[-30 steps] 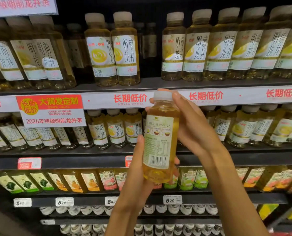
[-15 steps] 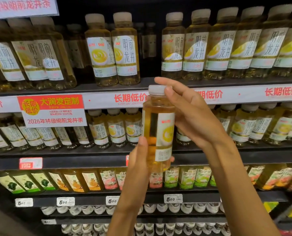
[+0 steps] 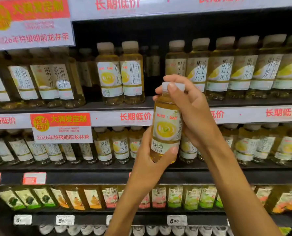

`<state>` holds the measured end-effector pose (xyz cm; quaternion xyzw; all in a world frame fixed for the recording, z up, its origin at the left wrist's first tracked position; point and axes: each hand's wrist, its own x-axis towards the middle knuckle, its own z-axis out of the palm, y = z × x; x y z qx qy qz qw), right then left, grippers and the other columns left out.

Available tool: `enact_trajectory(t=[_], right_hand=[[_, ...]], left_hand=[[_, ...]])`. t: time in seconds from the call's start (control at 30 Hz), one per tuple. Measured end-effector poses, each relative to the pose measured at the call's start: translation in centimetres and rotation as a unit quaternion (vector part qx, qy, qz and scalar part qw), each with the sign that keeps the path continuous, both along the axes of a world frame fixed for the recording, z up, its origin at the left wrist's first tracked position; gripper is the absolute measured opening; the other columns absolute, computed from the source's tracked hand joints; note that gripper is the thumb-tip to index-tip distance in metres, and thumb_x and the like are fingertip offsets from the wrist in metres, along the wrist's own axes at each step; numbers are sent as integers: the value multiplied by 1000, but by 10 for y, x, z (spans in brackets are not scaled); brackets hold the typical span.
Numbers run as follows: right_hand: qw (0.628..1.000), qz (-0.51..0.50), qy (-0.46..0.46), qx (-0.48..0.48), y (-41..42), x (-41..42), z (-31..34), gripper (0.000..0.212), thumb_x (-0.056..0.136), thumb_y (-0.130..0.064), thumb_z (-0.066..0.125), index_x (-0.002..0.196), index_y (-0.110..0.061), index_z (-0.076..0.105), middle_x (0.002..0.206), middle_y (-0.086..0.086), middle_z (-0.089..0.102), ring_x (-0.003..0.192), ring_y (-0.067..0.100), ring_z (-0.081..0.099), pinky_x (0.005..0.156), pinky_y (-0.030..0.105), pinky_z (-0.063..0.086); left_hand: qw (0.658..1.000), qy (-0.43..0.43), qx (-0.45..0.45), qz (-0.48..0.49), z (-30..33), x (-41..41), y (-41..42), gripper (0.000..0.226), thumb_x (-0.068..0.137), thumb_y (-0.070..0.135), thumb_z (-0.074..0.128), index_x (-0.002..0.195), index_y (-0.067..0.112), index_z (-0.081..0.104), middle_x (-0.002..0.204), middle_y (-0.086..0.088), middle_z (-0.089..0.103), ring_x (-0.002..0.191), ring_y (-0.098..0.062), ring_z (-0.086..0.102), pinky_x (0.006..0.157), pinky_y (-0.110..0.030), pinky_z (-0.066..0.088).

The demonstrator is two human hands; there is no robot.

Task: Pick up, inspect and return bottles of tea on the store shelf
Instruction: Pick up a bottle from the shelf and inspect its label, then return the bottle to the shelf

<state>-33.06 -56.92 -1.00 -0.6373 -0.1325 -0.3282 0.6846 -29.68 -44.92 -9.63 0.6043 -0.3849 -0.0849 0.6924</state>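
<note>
head view: our left grip [image 3: 148,160] clasps the tea bottle [image 3: 165,132] at 6 o'clock; our right grip [image 3: 191,111] pinches its cap [image 3: 165,86] at 12.

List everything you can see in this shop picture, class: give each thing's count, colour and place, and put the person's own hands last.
held tea bottle: one, pale yellow tea, white cap and label, upright in front of the shelves, centre
shelved tea bottles: many, same yellow, two upper rows
mixed-label bottles: a row, green, orange and pink labels, lower shelf
white-capped bottles: a row, bottom edge
promo signs: two, red and white, left shelf edges
price tags: several, white, lower rail
left hand: grips the bottle's base
right hand: holds its cap and side
</note>
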Motion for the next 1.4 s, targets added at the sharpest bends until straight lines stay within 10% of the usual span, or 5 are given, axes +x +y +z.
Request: enact_trajectory(t=[0.33, 0.8, 1.0, 1.2, 1.4], right_hand=[[990, -38, -123, -55, -15, 19, 62, 29, 95, -14, 54, 121, -12, 42, 111, -4, 68, 106, 12, 65, 85, 24, 52], [964, -233, -66, -112, -38, 69, 69, 5, 97, -28, 54, 102, -29, 53, 101, -6, 61, 99, 8, 62, 86, 29, 53], [924, -271, -48, -265, -49, 69, 60, 49, 89, -22, 65, 134, -23, 45, 128, -9, 50, 120, 9, 49, 100, 29, 46], [895, -334, -49, -290, -50, 76, 56, 47, 88, -29, 68, 131, -18, 50, 125, -2, 57, 118, 13, 52, 98, 34, 47], [850, -391, -36, -352, -51, 86, 58, 42, 89, -34, 65, 120, -9, 54, 104, -2, 54, 98, 6, 45, 72, 8, 34]], left_hand=[[965, -193, 10, 177, 58, 38, -33, 65, 86, 33, 68, 142, 21, 38, 136, 7, 52, 125, -2, 48, 103, -30, 45], [920, -220, 103, 306, 74, 59, -52, 61, 82, 49, 65, 132, 21, 43, 128, 2, 55, 119, -12, 48, 93, -26, 42], [896, -250, 99, 353, 73, 61, -55, 62, 83, 46, 65, 133, 12, 50, 121, 0, 53, 110, -15, 52, 88, -25, 44], [858, -293, 95, 412, 74, 55, -62, 59, 85, 32, 69, 133, 11, 43, 127, -5, 51, 116, -18, 51, 90, -29, 47], [828, -328, 120, 438, 75, 55, -64, 57, 84, 19, 71, 133, 7, 45, 128, -10, 52, 120, -23, 50, 96, -33, 45]])
